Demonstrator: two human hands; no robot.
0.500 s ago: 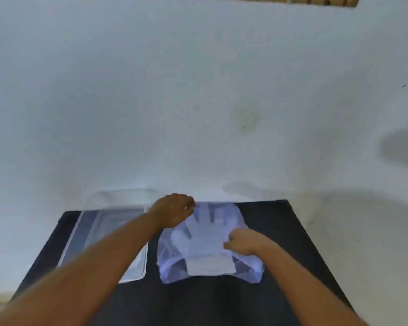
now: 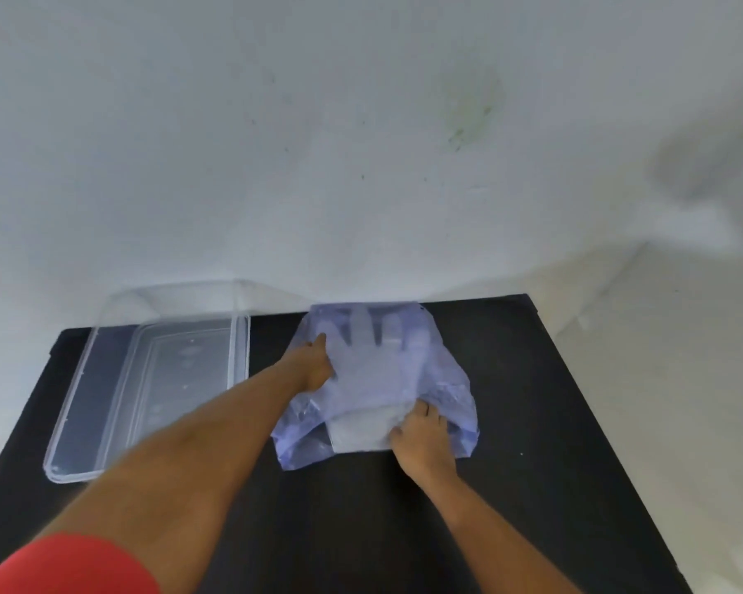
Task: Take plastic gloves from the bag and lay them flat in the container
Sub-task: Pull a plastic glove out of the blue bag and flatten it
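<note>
A pale blue see-through bag (image 2: 451,370) lies flat on the black table (image 2: 532,422), its mouth toward me. Inside it a stack of clear plastic gloves (image 2: 374,366) shows, fingers pointing to the wall. My left hand (image 2: 312,362) presses on the bag's left side, fingers bent onto the plastic. My right hand (image 2: 423,439) pinches the white cuff end of the gloves (image 2: 357,435) at the bag's mouth. The clear rectangular container (image 2: 78,405) stands left of the bag and holds nothing.
The container's clear lid (image 2: 181,302) leans against the white wall (image 2: 361,143) behind it. The table's back edge touches that wall. Pale floor (image 2: 683,379) lies past the table's right edge.
My left hand has slid from the bag's far top corner down onto its left side. My right hand has shifted nearer, to the glove cuffs at the bag's mouth.
</note>
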